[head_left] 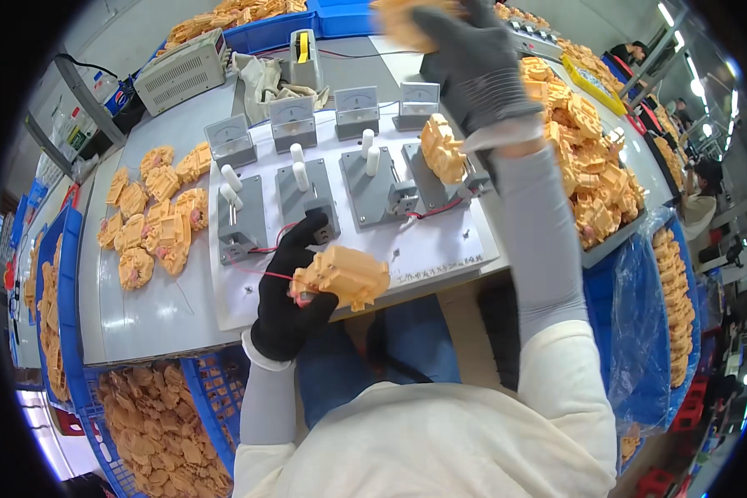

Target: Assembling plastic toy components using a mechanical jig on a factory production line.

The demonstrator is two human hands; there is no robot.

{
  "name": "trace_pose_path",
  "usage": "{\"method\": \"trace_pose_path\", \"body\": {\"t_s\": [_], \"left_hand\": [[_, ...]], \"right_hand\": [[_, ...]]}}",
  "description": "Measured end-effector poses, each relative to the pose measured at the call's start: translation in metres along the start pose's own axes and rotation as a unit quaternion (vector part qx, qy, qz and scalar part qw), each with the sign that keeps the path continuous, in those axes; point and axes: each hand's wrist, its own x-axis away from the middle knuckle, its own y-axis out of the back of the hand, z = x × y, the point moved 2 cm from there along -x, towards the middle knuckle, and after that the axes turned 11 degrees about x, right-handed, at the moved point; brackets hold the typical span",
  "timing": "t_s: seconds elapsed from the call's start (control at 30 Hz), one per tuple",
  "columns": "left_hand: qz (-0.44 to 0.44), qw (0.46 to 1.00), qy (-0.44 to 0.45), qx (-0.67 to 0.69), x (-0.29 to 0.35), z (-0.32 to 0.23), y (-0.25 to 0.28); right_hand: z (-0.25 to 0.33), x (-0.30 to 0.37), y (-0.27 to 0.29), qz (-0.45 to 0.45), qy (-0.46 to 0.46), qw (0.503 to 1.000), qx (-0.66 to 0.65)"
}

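My left hand [286,303], in a black glove, is closed on a light orange molded plastic part [344,276] with a thin red wire, just off the front edge of the white board. My right hand [477,70], in a grey glove, reaches to the far side. It grips another orange plastic part [408,23], smeared by motion and cut by the top edge. Between my hands, grey test fixtures [305,191] with white-knobbed levers stand in a row on the white board [423,257]. One orange part [442,149] sits at the rightmost fixture, beneath my right forearm.
Analog meters [293,120] line the back of the board. A beige power supply [183,70] stands at the back left. Loose orange parts [162,212] lie at left; a tall heap [585,158] is at right. Blue crates [212,407] flank the table, and a blue bin [324,21] stands behind.
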Motion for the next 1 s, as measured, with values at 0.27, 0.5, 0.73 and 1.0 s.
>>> {"method": "trace_pose_path", "body": {"t_s": [0.27, 0.5, 0.73, 1.0], "left_hand": [[-0.201, 0.975, -0.088, 0.024, 0.000, -0.002, -0.013], [-0.252, 0.961, -0.108, -0.021, 0.020, 0.007, -0.003], [-0.240, 0.955, -0.072, 0.159, -0.005, 0.010, -0.008], [-0.223, 0.891, -0.002, 0.395, 0.001, -0.037, -0.008]], "right_hand": [[-0.195, -0.103, 0.202, -0.069, -0.103, 0.845, 0.520], [-0.203, -0.117, 0.201, -0.101, -0.064, 0.738, 0.664], [-0.015, -0.034, 0.099, 0.104, 0.331, 0.889, 0.300], [-0.021, 0.177, -0.040, 0.212, 0.053, 0.954, 0.204]]}}
